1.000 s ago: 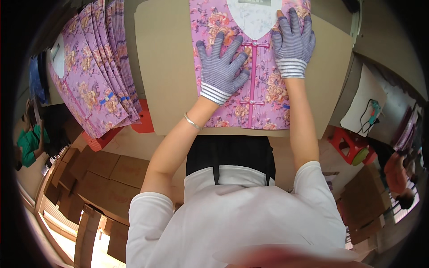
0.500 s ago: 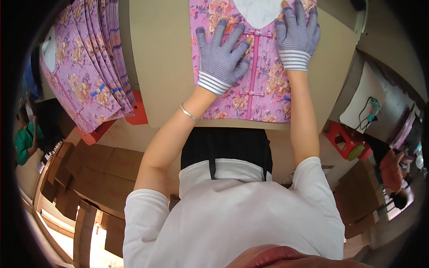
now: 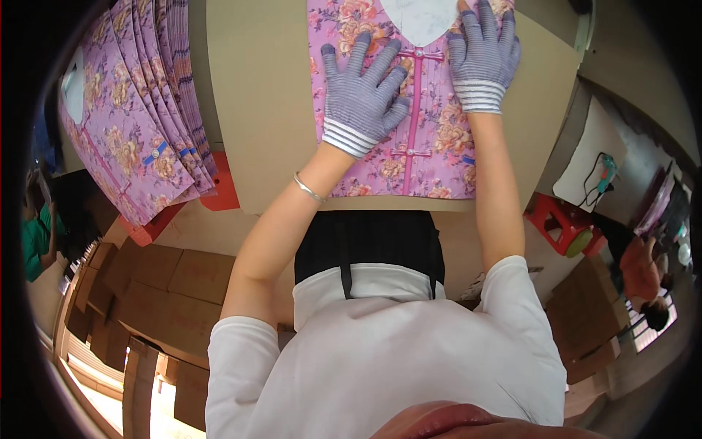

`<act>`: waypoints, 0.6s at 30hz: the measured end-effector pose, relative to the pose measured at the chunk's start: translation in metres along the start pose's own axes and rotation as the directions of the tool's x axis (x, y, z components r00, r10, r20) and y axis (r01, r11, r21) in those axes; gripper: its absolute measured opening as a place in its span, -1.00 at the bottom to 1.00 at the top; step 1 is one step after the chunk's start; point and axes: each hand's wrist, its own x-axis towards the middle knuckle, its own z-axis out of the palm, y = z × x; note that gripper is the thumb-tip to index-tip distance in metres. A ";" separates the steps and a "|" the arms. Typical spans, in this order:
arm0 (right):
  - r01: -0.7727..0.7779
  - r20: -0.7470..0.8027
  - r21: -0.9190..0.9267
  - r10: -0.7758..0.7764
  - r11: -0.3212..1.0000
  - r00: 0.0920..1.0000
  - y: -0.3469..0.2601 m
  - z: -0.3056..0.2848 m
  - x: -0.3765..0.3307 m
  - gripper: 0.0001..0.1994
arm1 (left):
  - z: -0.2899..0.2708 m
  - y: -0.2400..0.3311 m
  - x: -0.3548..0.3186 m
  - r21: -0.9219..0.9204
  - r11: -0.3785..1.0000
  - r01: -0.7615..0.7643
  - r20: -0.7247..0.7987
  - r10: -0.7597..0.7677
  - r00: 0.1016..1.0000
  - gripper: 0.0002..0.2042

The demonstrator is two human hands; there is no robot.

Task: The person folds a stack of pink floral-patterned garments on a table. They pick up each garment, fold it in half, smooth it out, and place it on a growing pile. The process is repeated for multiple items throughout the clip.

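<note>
A folded pink-purple floral blouse lies flat on a tan tabletop, its neckline toward the far edge. A white sheet shows inside the neck opening. Magenta trim with bow-like knots runs down its front. My left hand, in a grey-purple striped glove, rests palm down with spread fingers on the blouse's left half. On the upper right part lies my right hand, gloved alike, flat with its fingers stretched toward the far edge. Neither hand grips anything.
At left, a stack of similar folded floral blouses sits above a red stool. Another red stool stands at right, near a white surface bearing a teal tool. Cardboard boxes lie behind. Other people are at both sides.
Both hands keep nearly the same places on the blouse. The whole view has shifted slightly, and the blouse lies as before.
</note>
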 end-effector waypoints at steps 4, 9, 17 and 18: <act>-0.014 0.016 0.013 0.013 1.000 1.000 0.000 0.003 0.001 -0.52 | -0.006 0.001 0.003 -0.028 0.998 -0.054 0.023 0.054 0.998 -0.57; 0.038 -0.009 0.070 -0.037 0.997 0.999 0.006 0.006 -0.001 -0.50 | 0.001 0.001 0.004 0.009 0.997 -0.076 0.017 0.075 0.997 -0.65; 0.385 0.296 0.228 -0.440 0.895 0.848 0.021 -0.014 -0.046 -0.43 | 0.000 0.002 0.003 0.000 0.999 -0.050 0.034 0.050 0.998 -0.72; 0.438 0.320 0.221 -0.489 0.871 0.812 0.025 -0.011 -0.027 -0.41 | 0.000 0.003 0.002 -0.009 0.999 -0.045 0.040 0.045 0.998 -0.72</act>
